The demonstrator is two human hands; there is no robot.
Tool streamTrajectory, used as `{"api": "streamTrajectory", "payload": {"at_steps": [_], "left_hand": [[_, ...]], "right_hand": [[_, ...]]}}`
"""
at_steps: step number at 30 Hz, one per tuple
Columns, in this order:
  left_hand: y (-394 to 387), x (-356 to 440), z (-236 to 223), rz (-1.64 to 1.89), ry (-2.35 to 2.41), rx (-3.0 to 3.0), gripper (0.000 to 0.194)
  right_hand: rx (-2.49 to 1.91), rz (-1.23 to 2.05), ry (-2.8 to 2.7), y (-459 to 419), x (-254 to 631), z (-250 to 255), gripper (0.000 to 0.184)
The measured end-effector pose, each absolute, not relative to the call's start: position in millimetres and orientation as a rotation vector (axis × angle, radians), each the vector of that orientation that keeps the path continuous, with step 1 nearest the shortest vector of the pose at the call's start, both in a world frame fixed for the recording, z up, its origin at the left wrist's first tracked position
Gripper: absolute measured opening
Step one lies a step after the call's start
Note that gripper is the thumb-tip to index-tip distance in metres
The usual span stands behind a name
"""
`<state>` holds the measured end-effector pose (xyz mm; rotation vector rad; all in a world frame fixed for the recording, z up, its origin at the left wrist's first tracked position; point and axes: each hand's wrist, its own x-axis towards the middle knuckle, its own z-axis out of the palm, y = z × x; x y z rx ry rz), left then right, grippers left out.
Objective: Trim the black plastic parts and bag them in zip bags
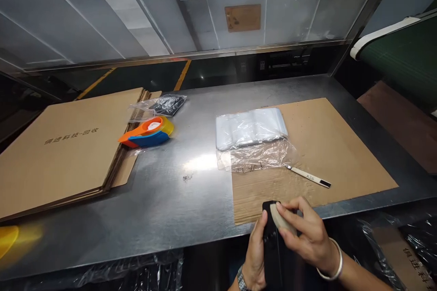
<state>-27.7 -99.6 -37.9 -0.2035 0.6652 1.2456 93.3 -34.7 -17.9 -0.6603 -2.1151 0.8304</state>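
My left hand [255,250] is closed around the side of a long black item [271,254], held upright off the table's front edge; its exact kind I cannot make out. Between the fingers and thumb of my right hand [307,232] is a beige, rounded flat pad [280,219], pressed against the upper part of the black item. Beyond the hands, a white knife-like tool [309,176] marked "A26" rests on a cardboard sheet [348,145]. A clear plastic bag of white flat sleeves [251,128] lies at that sheet's left side.
Stacked flattened cartons [68,141] occupy the metal table's [170,200] left. Near them sit an orange and blue tape dispenser [148,132] and a bag with a black packet [169,104]. A frame with translucent panels stands behind. A green conveyor belt [403,50] is at right.
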Motion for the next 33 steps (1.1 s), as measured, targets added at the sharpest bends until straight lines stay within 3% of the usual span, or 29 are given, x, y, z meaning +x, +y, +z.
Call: {"api": "streamTrajectory", "payload": {"at_steps": [5, 11, 18, 23, 26, 30, 33], "left_hand": [[-104.7, -22.7, -31.6, 1.312, 0.828, -0.118, 0.024], [-111.0, -32.6, -34.2, 1.459, 1.142, 0.440, 0.037], [-108.5, -44.2, -24.0, 1.362, 1.300, 1.043, 0.028], [-111.5, -36.1, -19.6, 1.432, 1.294, 1.078, 0.014], [-115.7, -33.9, -24.2, 1.540, 1.367, 0.958, 0.023], [-118.0, -38.5, -35.0, 1.411, 1.258, 1.211, 0.034], [-118.4, -38.0, -39.8, 1.463, 1.294, 1.181, 0.034]], "right_hand": [[-0.842, 1.104, -1.959, -3.1, 87.1, -21.4, 0.034], [-0.849, 1.365, -1.866, 5.9, 100.8, -15.2, 0.032], [-0.551, 1.198, -2.267, -15.4, 107.9, 21.7, 0.045], [-0.364, 1.149, -2.440, -13.2, 103.3, 28.6, 0.040], [-0.391, 1.168, -2.433, -10.0, 107.0, 26.5, 0.038], [-0.405, 1.099, -2.499, -14.7, 108.0, 28.0, 0.041], [-0.406, 1.082, -2.472, -13.6, 110.2, 23.5, 0.042]]}}
